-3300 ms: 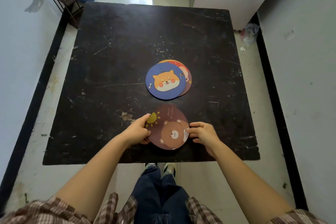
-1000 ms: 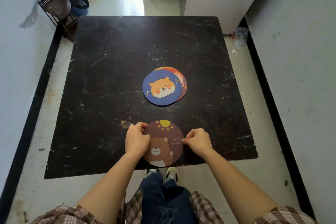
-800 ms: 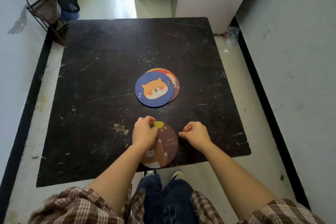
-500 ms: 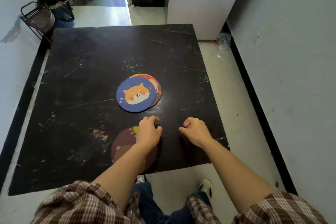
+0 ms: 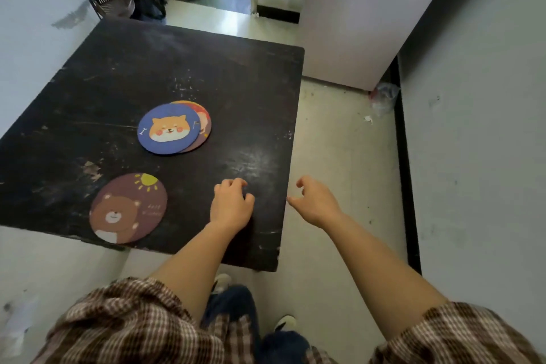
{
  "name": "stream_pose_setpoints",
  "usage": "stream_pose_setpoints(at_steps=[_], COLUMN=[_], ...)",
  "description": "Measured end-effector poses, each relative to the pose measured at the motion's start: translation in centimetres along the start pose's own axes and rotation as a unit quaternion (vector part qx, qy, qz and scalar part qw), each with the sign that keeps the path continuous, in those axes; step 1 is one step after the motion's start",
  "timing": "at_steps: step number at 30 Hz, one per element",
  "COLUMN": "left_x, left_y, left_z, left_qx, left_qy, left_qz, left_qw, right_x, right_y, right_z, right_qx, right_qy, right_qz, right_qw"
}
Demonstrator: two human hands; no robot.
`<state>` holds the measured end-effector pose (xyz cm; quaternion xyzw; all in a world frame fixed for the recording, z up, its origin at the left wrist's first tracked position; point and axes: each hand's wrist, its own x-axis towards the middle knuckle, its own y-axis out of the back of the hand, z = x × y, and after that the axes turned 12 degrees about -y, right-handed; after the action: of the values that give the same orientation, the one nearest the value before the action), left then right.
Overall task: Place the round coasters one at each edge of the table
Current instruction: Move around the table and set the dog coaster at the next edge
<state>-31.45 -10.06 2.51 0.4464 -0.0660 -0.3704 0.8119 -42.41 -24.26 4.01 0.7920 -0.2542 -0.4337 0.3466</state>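
A brown bear coaster [image 5: 128, 208] lies flat at the near edge of the black table [image 5: 251, 91]. In the table's middle, a blue dog coaster [image 5: 168, 128] rests on top of an orange-red coaster [image 5: 204, 120], which shows only at its right rim. My left hand [image 5: 232, 205] hovers over the table's near right part, fingers curled loosely, holding nothing. My right hand [image 5: 317, 201] hangs just past the table's right edge above the floor, fingers apart and empty. Both hands are well right of the bear coaster.
A white cabinet [image 5: 354, 23] stands beyond the table's far right corner. A grey wall [image 5: 487, 127] runs along the right, with a narrow floor strip between it and the table. A wire basket [image 5: 113, 3] and dark bag sit at the far left. A crumpled plastic bag [image 5: 384, 94] lies on the floor.
Both hands let go of the bear coaster at the near edge and moved right. My view swung right, so the table now sits to the left.
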Motion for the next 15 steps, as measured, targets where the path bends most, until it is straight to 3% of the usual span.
stream_pose_setpoints(at_steps=[15], left_x=[10.1], left_y=[-2.8], left_z=[4.4], left_qx=[-0.031], left_qy=[0.112], left_qz=[0.140], left_qw=[0.983], right_x=[13.5], right_y=[4.3], right_z=[-4.8], right_qx=[-0.172], right_qy=[0.188], right_qz=[-0.017], right_qw=[0.967])
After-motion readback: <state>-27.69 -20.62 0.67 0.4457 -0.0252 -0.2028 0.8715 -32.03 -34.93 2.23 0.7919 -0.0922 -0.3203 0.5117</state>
